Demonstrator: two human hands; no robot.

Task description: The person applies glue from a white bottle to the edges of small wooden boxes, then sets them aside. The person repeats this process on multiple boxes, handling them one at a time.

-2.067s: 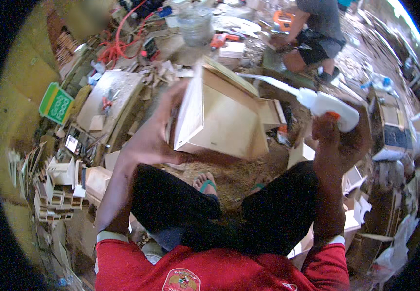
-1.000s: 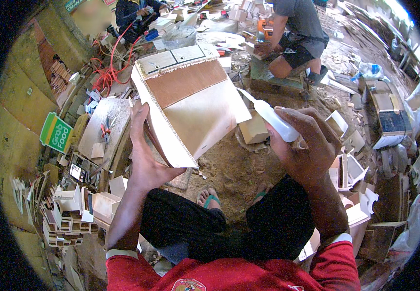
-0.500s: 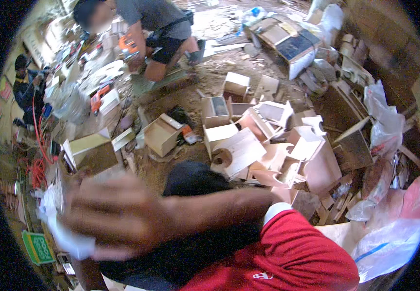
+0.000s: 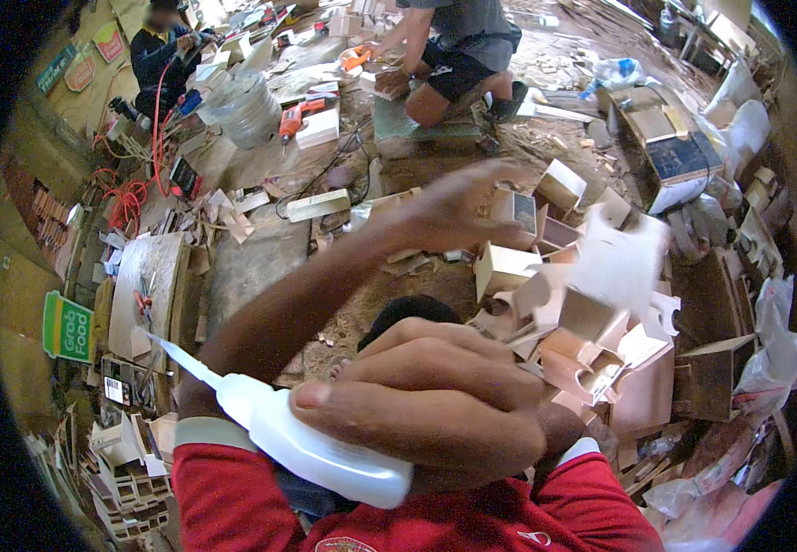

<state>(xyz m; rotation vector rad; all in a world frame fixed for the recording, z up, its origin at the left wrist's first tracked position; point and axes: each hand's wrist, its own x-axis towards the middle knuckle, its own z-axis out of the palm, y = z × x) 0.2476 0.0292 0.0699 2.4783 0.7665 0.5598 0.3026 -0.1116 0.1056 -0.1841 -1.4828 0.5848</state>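
My right hand (image 4: 444, 391) is closed around a white plastic squeeze bottle (image 4: 325, 451) with a long thin nozzle. The bottle lies across in front of my chest, its nozzle pointing up and to the left. Stretched out beyond it, my left hand (image 4: 472, 207) has its fingers apart at the near-left edge of a pile of small wooden boxes. Closest to those fingers is a box with a dark panel (image 4: 514, 213). A pale cut-out wooden piece (image 4: 619, 262), smeared by motion, shows over the pile. More curved-edge wooden parts (image 4: 583, 363) lie below it.
A co-worker (image 4: 463, 55) kneels at a low green board; another person (image 4: 164, 55) sits far left. An orange drill (image 4: 299, 120) lies by pale blocks. A worn board (image 4: 145, 285) stands at left, near a green bag (image 4: 69, 327). Plastic sheeting (image 4: 771, 340) hangs at right.
My view has shifted, and my left arm now reaches out to the wooden pile. My right hand with the bottle has come back from the left to mid-view. A pale piece now blurs over the pile.
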